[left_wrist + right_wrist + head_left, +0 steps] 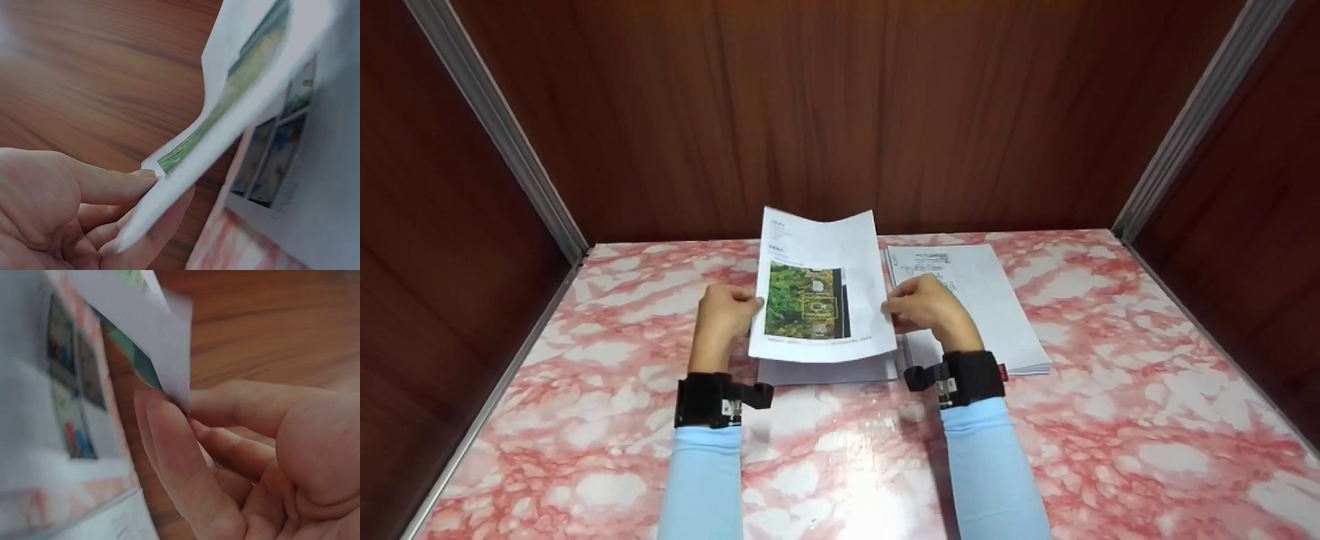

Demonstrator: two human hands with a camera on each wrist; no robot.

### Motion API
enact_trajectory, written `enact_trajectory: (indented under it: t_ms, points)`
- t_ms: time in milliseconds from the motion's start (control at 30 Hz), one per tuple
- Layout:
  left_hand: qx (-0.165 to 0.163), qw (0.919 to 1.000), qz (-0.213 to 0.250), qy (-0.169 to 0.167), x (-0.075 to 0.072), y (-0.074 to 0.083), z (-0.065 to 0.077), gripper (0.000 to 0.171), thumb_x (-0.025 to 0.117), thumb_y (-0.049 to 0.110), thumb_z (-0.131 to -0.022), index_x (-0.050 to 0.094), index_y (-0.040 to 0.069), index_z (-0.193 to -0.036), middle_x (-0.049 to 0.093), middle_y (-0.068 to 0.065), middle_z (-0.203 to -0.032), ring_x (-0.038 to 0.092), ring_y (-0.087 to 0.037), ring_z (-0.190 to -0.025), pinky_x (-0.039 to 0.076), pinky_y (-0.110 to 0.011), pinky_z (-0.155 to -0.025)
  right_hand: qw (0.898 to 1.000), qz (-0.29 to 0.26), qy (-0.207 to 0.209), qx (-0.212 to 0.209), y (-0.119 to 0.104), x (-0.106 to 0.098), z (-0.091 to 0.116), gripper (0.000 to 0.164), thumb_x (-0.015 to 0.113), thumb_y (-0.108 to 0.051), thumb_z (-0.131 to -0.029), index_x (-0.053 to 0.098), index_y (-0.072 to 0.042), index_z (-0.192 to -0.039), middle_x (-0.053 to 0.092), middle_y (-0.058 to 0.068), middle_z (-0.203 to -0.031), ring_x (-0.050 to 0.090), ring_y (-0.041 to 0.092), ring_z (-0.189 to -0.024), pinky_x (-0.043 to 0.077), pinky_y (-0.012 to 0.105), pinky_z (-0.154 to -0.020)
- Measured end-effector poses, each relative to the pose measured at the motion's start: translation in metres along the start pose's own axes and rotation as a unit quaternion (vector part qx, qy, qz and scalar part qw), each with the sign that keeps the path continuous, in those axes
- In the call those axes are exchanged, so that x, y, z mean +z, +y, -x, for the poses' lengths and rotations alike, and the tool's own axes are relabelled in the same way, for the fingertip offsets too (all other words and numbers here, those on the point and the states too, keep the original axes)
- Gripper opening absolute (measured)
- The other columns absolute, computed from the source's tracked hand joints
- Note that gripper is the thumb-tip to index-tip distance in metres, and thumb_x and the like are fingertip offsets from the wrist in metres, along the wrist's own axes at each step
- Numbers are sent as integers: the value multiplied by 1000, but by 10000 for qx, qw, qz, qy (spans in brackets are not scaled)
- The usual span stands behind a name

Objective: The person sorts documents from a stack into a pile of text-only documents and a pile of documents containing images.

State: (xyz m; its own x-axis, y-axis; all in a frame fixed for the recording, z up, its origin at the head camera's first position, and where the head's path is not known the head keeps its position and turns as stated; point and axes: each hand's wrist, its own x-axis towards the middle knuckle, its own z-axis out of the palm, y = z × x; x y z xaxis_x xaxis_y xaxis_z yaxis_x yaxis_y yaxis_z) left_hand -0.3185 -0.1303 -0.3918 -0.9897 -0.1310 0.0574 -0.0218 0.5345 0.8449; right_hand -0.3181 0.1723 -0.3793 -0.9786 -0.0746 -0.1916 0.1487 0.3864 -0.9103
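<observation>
A printed sheet of paper (816, 236) with a green and yellow picture is held up above the table, its top edge sagging in the middle. My left hand (726, 315) pinches its left edge between thumb and fingers, as the left wrist view also shows at the paper (185, 146). At the opposite edge, my right hand (926, 306) pinches the sheet the same way. Below the raised sheet lies more paper (825, 373) on the table, with small printed photos (73, 377) visible in the right wrist view.
A stack of white paper (997, 315) with handwriting on its top sheet lies to the right, partly behind my right hand. The table (607, 457) has a red and white marbled top. Brown wood-grain panels (840, 112) stand behind and at both sides.
</observation>
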Motion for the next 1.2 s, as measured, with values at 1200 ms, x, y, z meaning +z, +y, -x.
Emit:
enact_trajectory:
  t_ms: [1200]
  points:
    - [-692,9967,-248,-355,25,-30,-7,22,73,7,-91,76,-5,-109,73,-22,-110,71,-25,-79,59,-36,-73,9932,973,-133,619,35,6,-21,17,74,-6,-88,73,7,-99,73,12,-81,72,19,-68,62,31,-69]
